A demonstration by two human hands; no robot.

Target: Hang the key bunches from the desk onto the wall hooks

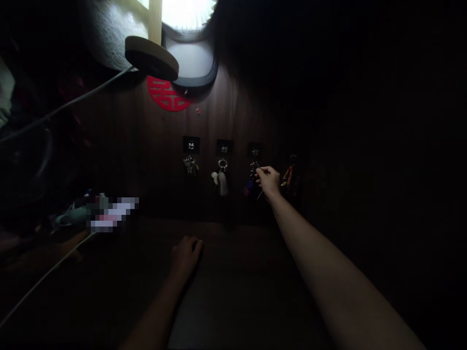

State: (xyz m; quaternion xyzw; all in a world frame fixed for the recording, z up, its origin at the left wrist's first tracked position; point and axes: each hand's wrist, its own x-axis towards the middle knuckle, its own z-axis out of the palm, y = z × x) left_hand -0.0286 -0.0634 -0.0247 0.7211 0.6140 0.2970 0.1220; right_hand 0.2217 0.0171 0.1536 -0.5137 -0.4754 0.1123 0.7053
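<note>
My right hand [269,182] reaches to the dark back panel, fingers pinched at the third keyring [252,167], which hangs under a small dark hook plate [255,149] and has a blue piece [250,184] on it. A thin rod-like bit shows below these fingers; dim light hides what it is. Left of it hangs a keyring with a grey fob [222,183], and farther left a bunch of keys [189,166]. Beyond my right hand is a hanging item with red and yellow parts [288,177]. My left hand [188,252] rests on the dark tabletop, fingers loosely bent, holding nothing visible.
A lit lamp [189,63] and a round disc-shaped base [152,57] stand at the top, beside a red paper cut-out [170,95]. A white cable [83,92] runs left. Blurred items, including a greenish one [73,216], lie at the left.
</note>
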